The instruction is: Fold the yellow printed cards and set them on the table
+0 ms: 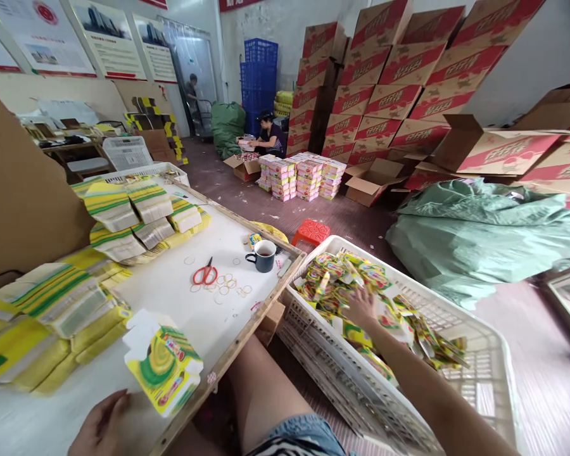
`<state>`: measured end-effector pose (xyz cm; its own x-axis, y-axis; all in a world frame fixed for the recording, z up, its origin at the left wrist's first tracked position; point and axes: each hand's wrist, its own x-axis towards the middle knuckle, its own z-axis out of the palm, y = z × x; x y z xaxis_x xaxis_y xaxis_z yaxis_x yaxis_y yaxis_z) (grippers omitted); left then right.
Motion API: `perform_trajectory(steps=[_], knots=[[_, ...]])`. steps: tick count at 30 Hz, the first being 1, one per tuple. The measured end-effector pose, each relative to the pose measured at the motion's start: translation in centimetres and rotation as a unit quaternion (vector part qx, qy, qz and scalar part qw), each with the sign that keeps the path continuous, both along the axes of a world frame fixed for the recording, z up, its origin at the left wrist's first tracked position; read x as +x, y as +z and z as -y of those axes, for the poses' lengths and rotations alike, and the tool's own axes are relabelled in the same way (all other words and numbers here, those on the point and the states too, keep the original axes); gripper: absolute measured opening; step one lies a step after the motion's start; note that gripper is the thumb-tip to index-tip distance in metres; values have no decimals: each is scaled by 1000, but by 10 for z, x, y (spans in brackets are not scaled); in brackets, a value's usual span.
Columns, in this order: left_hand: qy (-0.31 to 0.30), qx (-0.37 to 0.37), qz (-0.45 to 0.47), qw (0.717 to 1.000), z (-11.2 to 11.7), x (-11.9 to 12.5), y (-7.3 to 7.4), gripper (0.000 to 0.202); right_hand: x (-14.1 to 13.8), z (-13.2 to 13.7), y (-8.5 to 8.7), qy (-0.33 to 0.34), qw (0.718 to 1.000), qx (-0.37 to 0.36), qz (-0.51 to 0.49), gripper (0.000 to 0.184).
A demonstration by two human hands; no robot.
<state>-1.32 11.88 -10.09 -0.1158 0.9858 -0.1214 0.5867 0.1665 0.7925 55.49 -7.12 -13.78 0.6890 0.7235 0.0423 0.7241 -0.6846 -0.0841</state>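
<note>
My left hand [101, 425] rests on the white tabletop at the lower left, its fingers curled in and nothing visible in them. Just beside it stands a small yellow and green carton [164, 367] with a swirl print, its top flaps up. My right hand [362, 308] reaches into a white plastic basket [491, 351] on my right. Its fingers are spread over a heap of yellow and green packets [335, 272], touching the top ones. Bundles of flat yellow and green cartons [71, 301] are stacked along the table's left side.
Red-handled scissors [204, 273], several rubber bands [225, 285] and a dark mug [263, 256] lie toward the table's far edge. Beyond are a red stool [311, 232], a pale green sack [475, 234], pink boxes [297, 177], stacked brown cartons [375, 95] and a seated person [270, 136].
</note>
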Motion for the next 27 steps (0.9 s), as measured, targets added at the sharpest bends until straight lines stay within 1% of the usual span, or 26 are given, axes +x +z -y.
perform_trajectory(steps=[2,3,4,5,6,8,10,12,14,16,19,22,24,25,27], knots=[[22,24,40,999,4,4,2,47,8,39,3,-43,999,-20,6,35],[34,45,61,996,7,7,5,49,11,56,5,-63,998,-29,8,35],[37,78,72,994,10,10,10,49,11,70,6,-82,996,-37,9,36],[24,117,69,990,12,15,17,47,10,79,6,-99,994,-43,12,36],[24,136,64,988,14,19,26,43,7,83,5,-114,992,-44,19,35],[7,189,34,981,17,28,44,38,-4,76,1,-127,991,-37,31,38],[-37,217,5,975,17,35,59,33,-21,54,-4,-109,993,-26,37,43],[-82,212,-4,974,16,40,67,31,-35,26,-7,-79,996,-16,33,45],[-107,200,-1,974,18,41,67,32,-40,3,-7,-67,997,-9,26,43],[-113,190,9,975,21,39,61,36,-37,-7,-2,-81,997,-3,17,40],[-99,158,39,982,29,36,47,48,-25,-4,11,-126,992,9,0,33],[-73,114,89,987,34,38,36,59,-23,0,29,-160,986,45,-26,35],[-69,85,126,986,34,44,32,61,-34,-9,44,-163,982,83,-49,38],[-70,72,143,985,34,48,31,60,-45,-18,53,-157,980,105,-66,39],[-66,55,170,982,35,56,30,60,-79,-45,70,-126,973,150,-118,42]])
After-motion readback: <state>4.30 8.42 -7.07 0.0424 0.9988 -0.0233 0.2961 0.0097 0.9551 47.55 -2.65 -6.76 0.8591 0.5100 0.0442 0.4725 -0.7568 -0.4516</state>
